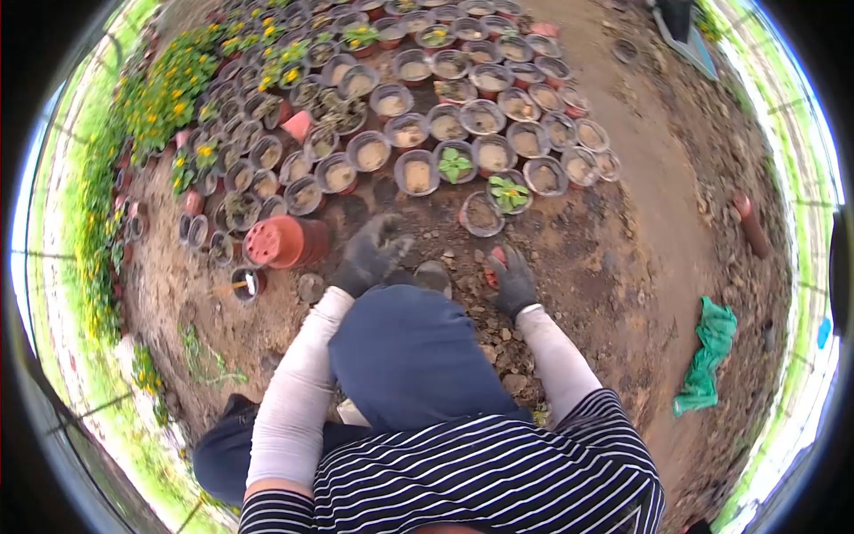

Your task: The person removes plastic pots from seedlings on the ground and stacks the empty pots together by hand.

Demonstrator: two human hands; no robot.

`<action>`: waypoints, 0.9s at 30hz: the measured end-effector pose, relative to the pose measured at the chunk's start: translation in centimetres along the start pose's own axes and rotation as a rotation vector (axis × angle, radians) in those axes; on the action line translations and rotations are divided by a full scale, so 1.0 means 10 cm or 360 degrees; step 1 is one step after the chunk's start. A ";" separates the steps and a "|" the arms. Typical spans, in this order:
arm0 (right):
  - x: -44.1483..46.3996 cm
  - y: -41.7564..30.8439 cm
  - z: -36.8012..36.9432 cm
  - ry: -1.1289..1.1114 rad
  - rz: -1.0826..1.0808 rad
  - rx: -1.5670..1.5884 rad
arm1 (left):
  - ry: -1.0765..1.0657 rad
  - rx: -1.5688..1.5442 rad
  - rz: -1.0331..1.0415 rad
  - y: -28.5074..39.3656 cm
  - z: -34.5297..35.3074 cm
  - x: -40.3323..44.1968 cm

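My left hand (372, 254), in a dark grey glove, hovers over the soil beside a stack of reddish-brown plastic pots (280, 242). Its fingers are curved and apart, with nothing visible in them. My right hand (516, 283), gloved the same way, is closed around a small red object (496, 264); most of it is hidden, so its kind is unclear. Between my hands a dark round pot (433, 277) sits on the ground, partly covered by my knee. Just beyond the right hand stand a soil-filled pot (481, 214) and a pot with a green seedling (509, 193).
Rows of soil-filled pots (416, 173) spread ahead, with yellow-flowering plants (169, 98) at the left. A pot with something white in it (247, 285) stands near the stack. Rightward lie a green cloth (707, 356) and a reddish-brown tube-like object (752, 224).
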State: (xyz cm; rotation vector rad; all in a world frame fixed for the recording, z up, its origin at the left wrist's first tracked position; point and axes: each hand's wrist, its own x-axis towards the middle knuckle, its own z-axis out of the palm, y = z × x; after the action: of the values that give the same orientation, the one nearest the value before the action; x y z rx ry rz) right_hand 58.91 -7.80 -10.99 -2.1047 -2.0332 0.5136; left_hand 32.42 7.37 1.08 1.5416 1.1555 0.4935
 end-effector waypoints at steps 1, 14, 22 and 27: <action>-0.02 0.14 0.09 -0.0016 -0.0076 0.0031 | -0.0012 0.0067 -0.0079 -0.16 0.00 -0.05; -0.02 0.46 -0.62 0.0269 0.0209 -0.0020 | 0.0025 -0.0200 -0.0455 -0.51 0.10 -0.16; 0.76 -0.81 -0.80 0.0350 -0.0161 0.1430 | -0.0180 -0.0041 0.0266 -0.41 0.35 0.18; 1.41 -0.61 -0.30 0.0318 -0.0252 0.0870 | -0.0081 -0.0384 0.0185 -0.62 0.01 0.10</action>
State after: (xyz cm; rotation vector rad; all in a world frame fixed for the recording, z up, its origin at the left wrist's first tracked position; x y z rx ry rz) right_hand 54.43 6.83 -7.79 -1.5910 -1.6860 0.7037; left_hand 30.39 7.75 -4.90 1.4076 0.9348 0.6437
